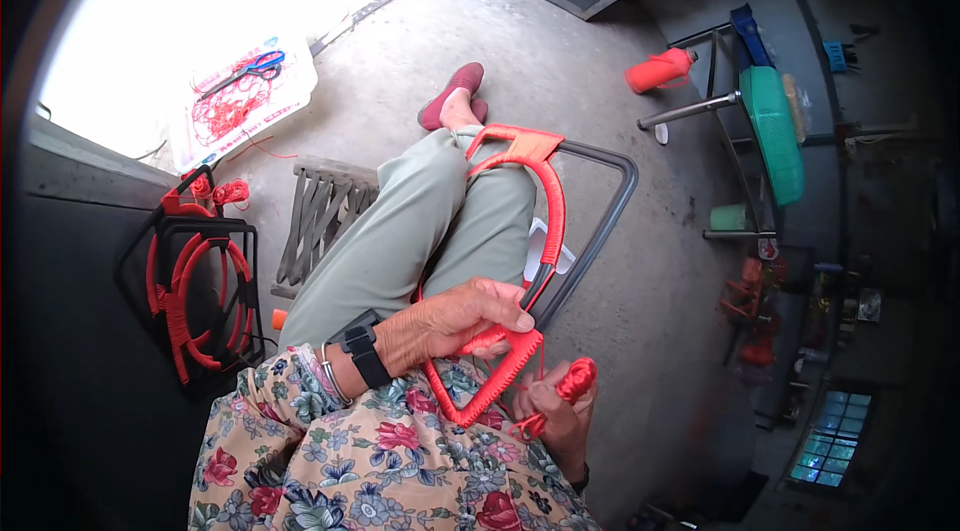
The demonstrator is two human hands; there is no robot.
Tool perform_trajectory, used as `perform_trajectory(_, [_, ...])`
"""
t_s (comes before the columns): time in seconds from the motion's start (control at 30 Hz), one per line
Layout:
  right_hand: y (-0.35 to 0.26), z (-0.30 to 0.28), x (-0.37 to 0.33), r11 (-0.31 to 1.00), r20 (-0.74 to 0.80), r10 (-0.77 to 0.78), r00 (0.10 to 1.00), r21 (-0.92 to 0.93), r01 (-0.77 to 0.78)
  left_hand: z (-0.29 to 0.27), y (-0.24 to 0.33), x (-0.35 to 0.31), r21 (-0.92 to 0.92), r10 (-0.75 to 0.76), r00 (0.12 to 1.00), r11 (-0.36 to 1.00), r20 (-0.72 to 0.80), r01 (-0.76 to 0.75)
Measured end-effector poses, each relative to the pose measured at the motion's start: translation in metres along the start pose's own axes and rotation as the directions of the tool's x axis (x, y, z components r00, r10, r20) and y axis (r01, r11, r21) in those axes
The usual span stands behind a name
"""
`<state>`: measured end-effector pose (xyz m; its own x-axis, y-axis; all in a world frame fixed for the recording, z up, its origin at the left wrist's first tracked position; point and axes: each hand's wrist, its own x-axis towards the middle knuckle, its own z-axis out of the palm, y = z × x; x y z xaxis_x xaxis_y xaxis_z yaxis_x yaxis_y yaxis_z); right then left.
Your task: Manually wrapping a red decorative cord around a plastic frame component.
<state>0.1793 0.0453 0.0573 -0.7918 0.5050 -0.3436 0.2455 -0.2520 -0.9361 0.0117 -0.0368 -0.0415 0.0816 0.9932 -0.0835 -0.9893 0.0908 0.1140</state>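
Observation:
A dark metal frame (610, 201), partly wrapped in red cord, lies across my lap. My left hand (455, 319) grips the frame's red-wrapped near corner (500, 376). My right hand (555, 406) sits just below and right of it, pinching a small bundle of red cord (577, 378). A strand of the cord runs from the bundle to the wrapped corner. A woven orange patch (528, 144) fills the frame's far corner beside my knee. A black watch is on my left wrist.
A stack of black frames with red-wrapped loops (195, 286) leans at the left. Behind it is a folded slatted stool (320, 211). A white tray (245, 96) holds red cord and blue scissors. A red spool (658, 71) and a green chair (772, 131) stand at the right.

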Motion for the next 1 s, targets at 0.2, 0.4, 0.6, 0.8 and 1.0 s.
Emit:
perform_trajectory(0.2, [0.0, -0.021, 0.005, 0.959, -0.006, 0.016, 1.0, 0.283, -0.014, 0.001, -0.004, 0.018, -0.016, -0.003, 1.0, 1.0, 0.03, 0.004])
perform_trajectory(0.4, [0.011, -0.035, 0.002, 0.934, -0.041, 0.03, 0.999, 0.358, -0.014, 0.002, -0.004, 0.031, -0.186, -0.02, 0.994, 0.982, 0.104, 0.039])
perform_trajectory(0.6, [0.014, -0.038, 0.0, 0.933, -0.066, 0.055, 0.996, 0.358, -0.027, 0.0, -0.01, 0.034, 0.098, -0.01, 1.0, 0.995, 0.01, 0.009])
perform_trajectory(0.8, [0.005, -0.034, 0.002, 0.985, -0.116, 0.1, 0.988, 0.154, -0.081, 0.0, -0.009, 0.035, 0.027, -0.099, 0.994, 0.995, -0.041, 0.1])
perform_trajectory(1.0, [-0.013, -0.022, 0.019, 0.989, -0.306, -0.07, 0.949, -0.149, 0.025, 0.005, -0.011, 0.035, 0.07, -0.123, 0.988, 0.989, -0.094, 0.13])
